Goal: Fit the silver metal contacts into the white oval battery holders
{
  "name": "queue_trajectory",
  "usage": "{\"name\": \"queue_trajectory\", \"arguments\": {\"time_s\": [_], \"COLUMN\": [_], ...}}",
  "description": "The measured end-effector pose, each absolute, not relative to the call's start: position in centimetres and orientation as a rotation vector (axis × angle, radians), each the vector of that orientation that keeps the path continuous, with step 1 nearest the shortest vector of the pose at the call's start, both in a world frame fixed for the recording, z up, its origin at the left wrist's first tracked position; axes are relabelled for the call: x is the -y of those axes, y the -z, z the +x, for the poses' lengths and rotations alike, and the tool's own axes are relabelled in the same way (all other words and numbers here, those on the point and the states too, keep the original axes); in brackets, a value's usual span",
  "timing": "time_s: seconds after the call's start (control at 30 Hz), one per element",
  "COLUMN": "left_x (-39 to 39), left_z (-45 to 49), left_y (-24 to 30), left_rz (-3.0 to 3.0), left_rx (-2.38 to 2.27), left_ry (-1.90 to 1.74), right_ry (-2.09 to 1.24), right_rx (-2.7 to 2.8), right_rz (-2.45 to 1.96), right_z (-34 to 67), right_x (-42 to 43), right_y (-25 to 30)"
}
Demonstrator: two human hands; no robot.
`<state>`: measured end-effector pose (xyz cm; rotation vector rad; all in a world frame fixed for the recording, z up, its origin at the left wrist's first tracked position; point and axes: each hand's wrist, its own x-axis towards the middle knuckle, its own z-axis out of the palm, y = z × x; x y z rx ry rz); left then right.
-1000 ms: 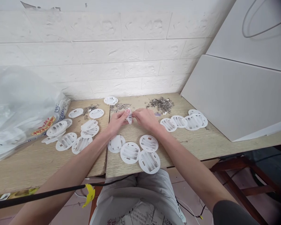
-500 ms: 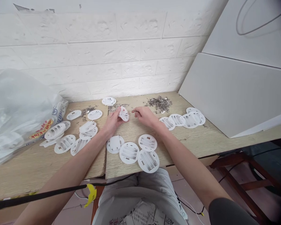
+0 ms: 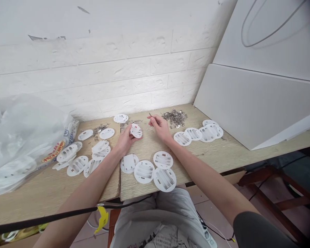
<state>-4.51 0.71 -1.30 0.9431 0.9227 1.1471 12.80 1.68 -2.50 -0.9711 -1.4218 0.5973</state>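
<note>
My left hand [image 3: 125, 140] is closed on the edge of a round white plastic battery holder [image 3: 136, 130], tilted above the table, with slots and small metal contacts on its face. To the right of it, apart from the holder, my right hand [image 3: 158, 126] pinches a small thin dark metal piece [image 3: 150, 114] that sticks up past the fingertips; its exact kind is too small to tell. Beyond my right hand lies a pile of small metal contacts [image 3: 175, 118]. More loose contacts [image 3: 134, 122] are scattered behind my left hand.
Several round battery holders [image 3: 144, 171] lie near the front edge, others [image 3: 182, 138] in an overlapping row at right, and more [image 3: 77, 165] at left beside a clear plastic bag [image 3: 31, 137]. A grey-white panel [image 3: 260, 106] leans at right. A black cable [image 3: 54, 217] crosses the front.
The view has shifted slightly. My right hand has lifted away from the holder, and its thin metal piece now points upward. The holder in my left hand faces up more.
</note>
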Motion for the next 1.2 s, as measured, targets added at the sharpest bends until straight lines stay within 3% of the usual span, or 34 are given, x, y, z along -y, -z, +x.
{"name": "queue_trajectory", "arguments": {"time_s": [0.2, 0.53, 0.87, 1.2], "left_x": [-0.7, -0.6, -0.8, -1.3], "left_z": [-4.5, -4.6, -4.6, -4.9], "left_y": [1.2, 1.1, 1.2, 0.9], "left_rz": [0.944, 0.922, 0.839, 0.780], "left_rx": [-0.923, -0.897, -0.870, -0.839], "left_ry": [-1.132, -1.118, -1.138, -1.155], "right_ry": [-0.752, -0.650, -1.154, -0.832], "right_rx": [1.355, 1.367, 1.586, 1.800], "right_rz": [-0.933, -0.898, -0.880, -1.138], "right_z": [13.4, 12.4, 15.2, 16.0], "right_x": [-3.1, -0.3, -0.6, -0.6], "right_y": [3.7, 1.2, 3.4, 2.5]}}
